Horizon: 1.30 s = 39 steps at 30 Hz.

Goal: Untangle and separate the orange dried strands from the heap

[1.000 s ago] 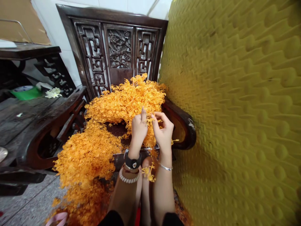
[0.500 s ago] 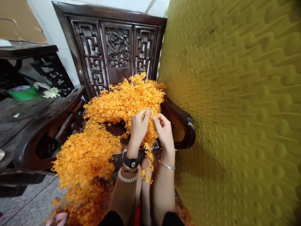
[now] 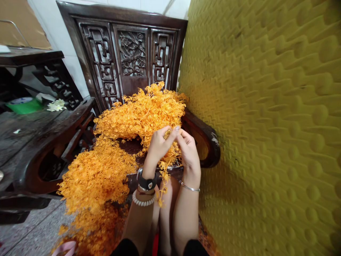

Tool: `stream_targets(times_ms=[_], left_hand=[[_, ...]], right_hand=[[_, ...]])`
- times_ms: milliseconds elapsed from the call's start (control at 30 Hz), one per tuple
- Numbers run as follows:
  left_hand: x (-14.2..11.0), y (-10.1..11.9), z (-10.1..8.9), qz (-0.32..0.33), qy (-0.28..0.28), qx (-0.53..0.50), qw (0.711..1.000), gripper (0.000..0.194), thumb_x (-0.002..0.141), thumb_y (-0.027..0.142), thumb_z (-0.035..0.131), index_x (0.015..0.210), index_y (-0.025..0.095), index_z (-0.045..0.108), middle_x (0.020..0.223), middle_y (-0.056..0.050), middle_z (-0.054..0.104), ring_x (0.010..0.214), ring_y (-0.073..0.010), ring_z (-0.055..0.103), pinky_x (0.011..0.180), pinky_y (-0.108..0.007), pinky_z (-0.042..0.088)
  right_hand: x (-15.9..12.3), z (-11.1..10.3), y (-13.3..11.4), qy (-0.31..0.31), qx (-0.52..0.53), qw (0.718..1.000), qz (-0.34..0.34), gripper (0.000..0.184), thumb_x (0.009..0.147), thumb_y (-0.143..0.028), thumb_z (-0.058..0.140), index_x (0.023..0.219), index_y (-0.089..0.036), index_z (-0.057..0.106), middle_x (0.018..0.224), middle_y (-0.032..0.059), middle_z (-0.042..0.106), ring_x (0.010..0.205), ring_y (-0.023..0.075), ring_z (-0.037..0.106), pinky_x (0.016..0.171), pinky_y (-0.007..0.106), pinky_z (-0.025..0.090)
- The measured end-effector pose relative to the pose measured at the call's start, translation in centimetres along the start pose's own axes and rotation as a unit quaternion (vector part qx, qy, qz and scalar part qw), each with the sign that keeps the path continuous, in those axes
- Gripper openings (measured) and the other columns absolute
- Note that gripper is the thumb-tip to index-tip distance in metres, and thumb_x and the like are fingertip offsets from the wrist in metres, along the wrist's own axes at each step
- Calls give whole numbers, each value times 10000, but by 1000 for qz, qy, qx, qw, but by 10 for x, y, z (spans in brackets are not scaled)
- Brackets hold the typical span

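Note:
A big heap of orange plastic flower sprigs (image 3: 128, 124) covers the seat of a dark carved wooden chair (image 3: 128, 53) and spills down to the floor on the left. My left hand (image 3: 157, 145) and my right hand (image 3: 189, 151) meet over the chair's front edge, fingertips pinched together on one orange sprig (image 3: 165, 174) that hangs down between my wrists. My left wrist carries a black watch and a bead bracelet, and a thin silver bangle sits on the right one.
A tall yellow embossed foam sheet (image 3: 266, 124) stands close on the right, against the chair's armrest (image 3: 206, 142). A second dark wooden chair (image 3: 39, 135) with a green object (image 3: 23, 106) and white flowers (image 3: 55, 105) lies to the left. Grey floor at bottom left.
My fingertips have drawn closer together, pinching the sprig, and both hands have shifted slightly right. The dangling end of the sprig has risen a little.

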State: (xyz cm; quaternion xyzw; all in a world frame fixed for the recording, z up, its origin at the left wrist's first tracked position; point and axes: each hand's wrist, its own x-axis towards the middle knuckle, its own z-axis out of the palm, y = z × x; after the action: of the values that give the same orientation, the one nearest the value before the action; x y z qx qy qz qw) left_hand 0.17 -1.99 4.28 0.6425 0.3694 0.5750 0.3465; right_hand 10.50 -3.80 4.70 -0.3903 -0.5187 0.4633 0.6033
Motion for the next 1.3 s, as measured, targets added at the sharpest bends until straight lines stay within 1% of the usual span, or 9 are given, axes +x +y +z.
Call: stream_targets(times_ms=[167,267,400,533,633,767,933,1100,1300], left_hand=[[1,1,7,-10,30,-22,999,475,863,476,446,513,183,315,494,50,265,483,-83,269,477,-261,204],[2,2,16,-58,64,-129,988,494,831,514,483,512,189,294,482,59,255,450,-68,242,445,-253,184],[5,5,22,-114,89,-342,929,485,816,502,529,539,201,268,470,76,244,400,-50,218,396,-228,191],[10,4,6,-126,130,-422,888,509,877,484,435,538,210,175,452,92,125,367,-45,105,351,-223,146],[9,5,-5,-125,139,-389,902,433,850,472,502,562,194,337,468,83,233,375,-38,196,365,-200,207],[3,8,5,-133,49,-325,935,269,858,427,498,755,179,524,608,38,455,396,-30,262,383,-201,260],[2,2,29,-127,45,-232,963,168,871,348,467,808,198,508,735,3,531,507,-74,435,448,-215,340],[0,3,30,-74,47,-167,982,396,893,492,380,633,199,442,608,6,463,600,-118,472,608,-252,385],[-5,6,26,-51,-7,4,999,366,819,556,491,722,203,494,677,-18,596,665,-149,555,674,-268,383]], right_hand=[[0,6,1,16,-10,999,-28,393,752,-452,618,553,-176,422,531,-63,310,510,63,228,471,227,199],[-2,12,1,15,2,1000,-21,428,785,-444,574,529,-188,346,508,-69,266,468,57,198,434,228,172],[-3,16,-6,63,124,990,-34,442,814,-436,511,557,-211,231,504,-84,184,402,52,135,374,220,140],[3,2,-10,151,260,951,-71,409,835,-417,455,582,-217,204,507,-88,181,364,53,137,348,210,153],[6,-6,-9,173,229,955,-69,445,816,-456,509,565,-208,238,494,-91,195,376,47,166,370,205,163],[4,1,-6,167,136,972,-92,397,833,-485,502,591,-207,354,497,-83,265,409,53,223,419,215,220],[1,12,-4,126,73,982,-118,362,872,-448,458,609,-208,393,534,-54,340,460,73,301,476,232,282],[1,12,-2,115,57,986,-106,379,875,-480,419,609,-213,374,535,-51,334,472,86,304,487,237,297],[5,9,2,208,60,968,-123,341,832,-458,497,629,-218,363,602,-45,313,524,95,302,491,229,302]])
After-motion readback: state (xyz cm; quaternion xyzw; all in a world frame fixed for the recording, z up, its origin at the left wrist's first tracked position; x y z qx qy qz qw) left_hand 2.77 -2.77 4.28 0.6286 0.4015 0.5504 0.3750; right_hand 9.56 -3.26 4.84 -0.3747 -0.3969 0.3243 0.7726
